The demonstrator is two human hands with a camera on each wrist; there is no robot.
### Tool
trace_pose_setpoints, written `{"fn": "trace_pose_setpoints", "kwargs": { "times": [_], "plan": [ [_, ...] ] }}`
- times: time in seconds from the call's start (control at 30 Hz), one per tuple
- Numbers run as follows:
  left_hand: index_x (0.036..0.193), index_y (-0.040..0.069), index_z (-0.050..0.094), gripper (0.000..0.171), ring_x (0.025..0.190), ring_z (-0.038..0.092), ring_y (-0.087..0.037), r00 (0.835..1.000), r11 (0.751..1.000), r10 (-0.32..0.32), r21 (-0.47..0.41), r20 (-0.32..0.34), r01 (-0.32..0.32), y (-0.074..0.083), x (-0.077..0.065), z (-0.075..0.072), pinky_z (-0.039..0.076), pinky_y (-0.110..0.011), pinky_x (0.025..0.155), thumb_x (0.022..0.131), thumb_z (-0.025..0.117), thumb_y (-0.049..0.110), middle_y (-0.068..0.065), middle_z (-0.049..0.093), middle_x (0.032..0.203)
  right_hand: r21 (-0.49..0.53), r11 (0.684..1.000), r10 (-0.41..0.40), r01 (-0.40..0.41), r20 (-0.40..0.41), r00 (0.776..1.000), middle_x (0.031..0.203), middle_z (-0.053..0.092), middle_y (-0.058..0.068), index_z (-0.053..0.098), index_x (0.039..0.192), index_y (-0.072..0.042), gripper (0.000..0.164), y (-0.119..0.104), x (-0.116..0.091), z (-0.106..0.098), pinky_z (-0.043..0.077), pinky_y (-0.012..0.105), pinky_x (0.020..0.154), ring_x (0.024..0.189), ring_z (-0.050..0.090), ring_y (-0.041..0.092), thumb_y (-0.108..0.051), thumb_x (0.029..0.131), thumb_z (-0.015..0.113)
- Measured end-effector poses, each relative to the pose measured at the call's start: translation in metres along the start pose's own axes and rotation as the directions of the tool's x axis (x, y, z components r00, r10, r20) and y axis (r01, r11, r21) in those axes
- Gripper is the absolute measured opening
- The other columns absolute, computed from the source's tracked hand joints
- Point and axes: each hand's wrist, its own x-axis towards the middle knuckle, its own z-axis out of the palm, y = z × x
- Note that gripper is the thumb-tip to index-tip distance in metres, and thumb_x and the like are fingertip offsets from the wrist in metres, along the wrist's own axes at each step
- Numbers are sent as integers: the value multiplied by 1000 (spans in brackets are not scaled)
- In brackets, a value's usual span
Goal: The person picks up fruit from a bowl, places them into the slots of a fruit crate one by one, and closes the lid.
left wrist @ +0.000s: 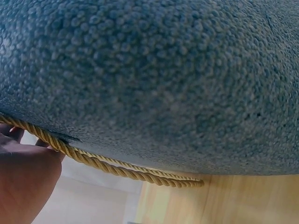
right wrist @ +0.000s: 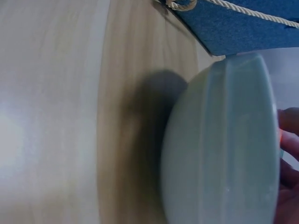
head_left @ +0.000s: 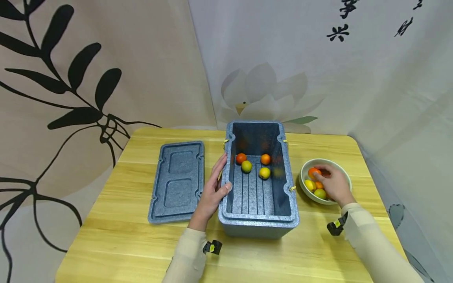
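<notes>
A blue-grey foam box [head_left: 259, 220] stands open, with a red-orange fruit [head_left: 241, 158], a green fruit [head_left: 246, 166], an orange [head_left: 265, 159] and a yellow lemon-like fruit [head_left: 264, 173] on its floor. My left hand [head_left: 212, 192] rests against the box's left side, thumb on the rim and fingers stretched along the outer wall. To the right is a pale bowl [head_left: 311, 162] of several small fruits. My right hand [head_left: 332, 182] reaches into it, thumb and fingers pinching an orange [head_left: 313, 172]. In the right wrist view the bowl's wall [right wrist: 219, 149] hides most of that hand.
The matching foam lid [head_left: 180, 177] lies flat on the wooden table [head_left: 116, 220], left of the box. Yellow rope handles [left wrist: 135, 175] hang on the box's sides. A printed cloth [head_left: 159, 78] hangs behind the table.
</notes>
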Motion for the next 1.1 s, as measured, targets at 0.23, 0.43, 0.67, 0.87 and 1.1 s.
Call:
{"fn": "trace_pose_setpoints", "kwargs": {
  "times": [0.23,0.43,0.67,0.87,1.1],
  "plan": [
    [157,10,26,71,148,9,-21,1000,1000,-4,-5,8,4,0,1,-1,7,-53,114,91,54,6,-4,15,162,64,997,44,-40,-47,998,119,63,19,60,131,-4,50,-15,2,-14,48,23,81,101,64,33,-41,98,57],
    [156,9,26,70,147,10,-20,999,1000,25,10,20,-25,-1,1,-2,6,-50,115,92,54,9,-4,16,162,114,992,64,-52,-104,993,125,60,16,59,131,-4,53,-28,6,-25,45,30,87,114,54,29,-45,97,56],
    [157,11,26,70,147,10,-20,999,1000,11,13,35,-11,1,-1,-5,7,-46,116,94,57,10,-4,15,162,124,992,51,-36,-120,991,126,60,16,59,131,-5,54,-40,6,-30,42,42,92,118,52,31,-46,96,57],
    [157,11,26,71,147,9,-20,1000,1000,-1,6,27,1,3,-1,-4,6,-52,115,93,56,7,-3,15,162,178,984,35,-6,-162,986,124,60,9,61,129,-8,54,-57,9,-33,38,36,94,115,52,20,-48,93,61],
    [157,10,26,72,147,10,-19,1000,1000,0,-6,13,0,3,-1,-3,7,-54,114,92,57,10,-2,15,162,278,957,-20,87,-236,972,115,64,2,64,124,-5,47,-89,14,-39,42,17,87,103,58,8,-40,92,67]
  ]
}}
